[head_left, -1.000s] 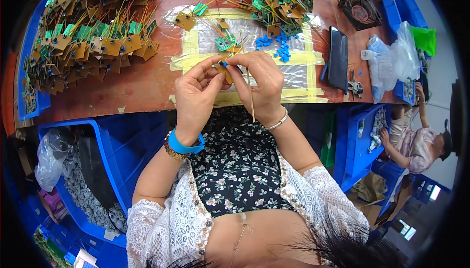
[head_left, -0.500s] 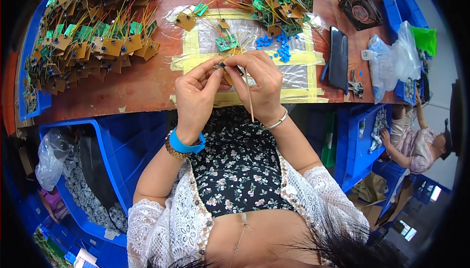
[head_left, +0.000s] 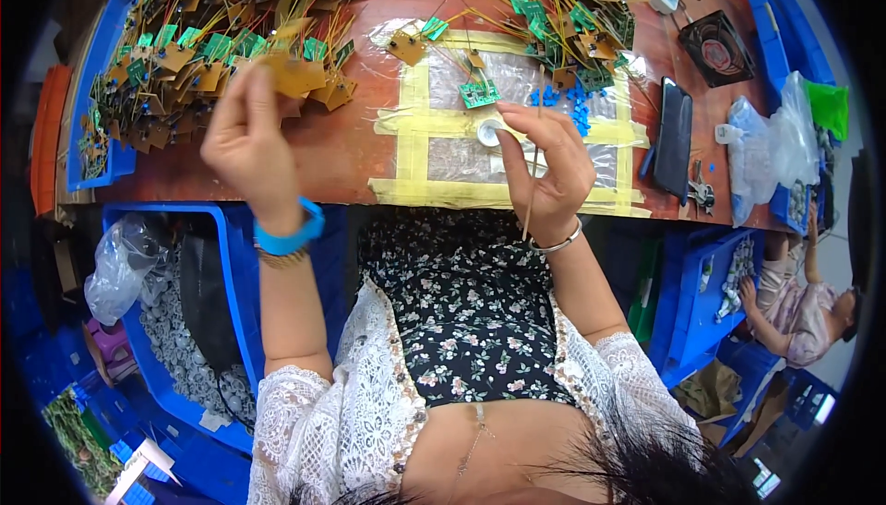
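My left hand (head_left: pixel 249 140) is lifted at the front edge of the heap on the left. Thumb and fingers pinch a brown circuit board (head_left: pixel 300 76), smeared by motion. Over the taped mat, my right hand (head_left: pixel 558 163) keeps a thin wooden stick (head_left: pixel 529 205) against its palm and fingers, while thumb and forefinger stand apart. By those fingertips is a small round white dish or lid (head_left: pixel 488 132). Just beyond it, a green circuit board (head_left: pixel 480 93) lies on the plastic mat (head_left: pixel 452 66), wired to a small brown board (head_left: pixel 475 59).
A large heap of wired boards (head_left: pixel 203 71) covers the left; another heap (head_left: pixel 577 25) lies at the back right. Small blue parts (head_left: pixel 577 108) are scattered nearby. Rightward are a phone (head_left: pixel 672 140), keys (head_left: pixel 700 193), a fan (head_left: pixel 715 48) and plastic bags (head_left: pixel 761 150). A co-worker (head_left: pixel 803 311) sits far right.
My hands have parted. The left has swung left toward the heap with the brown board; the right has stayed over the mat with the stick. The white round piece now shows.
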Available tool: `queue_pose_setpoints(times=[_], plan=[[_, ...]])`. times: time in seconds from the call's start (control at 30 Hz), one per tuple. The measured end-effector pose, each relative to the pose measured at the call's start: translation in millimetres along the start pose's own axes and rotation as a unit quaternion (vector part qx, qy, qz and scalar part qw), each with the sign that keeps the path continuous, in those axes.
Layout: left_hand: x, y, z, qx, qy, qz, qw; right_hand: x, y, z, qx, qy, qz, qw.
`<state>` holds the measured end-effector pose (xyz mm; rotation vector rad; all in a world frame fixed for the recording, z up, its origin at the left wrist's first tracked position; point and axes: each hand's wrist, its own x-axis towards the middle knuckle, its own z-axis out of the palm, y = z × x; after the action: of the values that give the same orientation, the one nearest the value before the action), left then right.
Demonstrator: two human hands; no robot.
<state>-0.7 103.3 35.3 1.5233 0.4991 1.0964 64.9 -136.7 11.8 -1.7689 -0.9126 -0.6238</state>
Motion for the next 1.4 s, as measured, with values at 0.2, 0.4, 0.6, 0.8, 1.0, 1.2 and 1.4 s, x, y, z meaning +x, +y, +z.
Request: queue_pose_setpoints(times=[0.2, 0.4, 0.6, 0.8, 1.0, 1.2, 1.4], plan=[[38.7, -21.0, -36.1, 0.368, 0.017, 0.162, 0.915, -8.3, 4.7, -4.4, -0.027, -0.008, 0.021, 0.999], [-10.9, -11.4, 37.5, 0.42, -0.128, 0.327, 0.837, -11.9, 2.1, -8.3, -0.017, -0.022, 0.035, 0.999], [-3.9, -58.3, 80.9, 0.53, -0.238, 0.246, 0.776, -16.4, 0.5, -19.4, 0.034, -0.042, 0.062, 0.997], [-3.4, -50.3, 76.1, 0.476, -0.309, 0.175, 0.804, -25.5, 7.4, -21.3, 0.043, -0.055, 0.104, 0.992], [-10.6, -57.1, 76.1, 0.435, -0.258, 0.22, 0.834, -27.4, 4.4, -14.7, 0.05, -0.027, 0.151, 0.987], [-9.7, -51.4, 70.4, 0.367, -0.336, 0.171, 0.85, -35.3, 14.3, -17.7, 0.076, -0.031, 0.147, 0.986], [-29.9, -23.8, 51.4, 0.061, -0.187, -0.021, 0.98, -42.1, 17.5, -20.0, 0.139, -0.078, 0.275, 0.948]])
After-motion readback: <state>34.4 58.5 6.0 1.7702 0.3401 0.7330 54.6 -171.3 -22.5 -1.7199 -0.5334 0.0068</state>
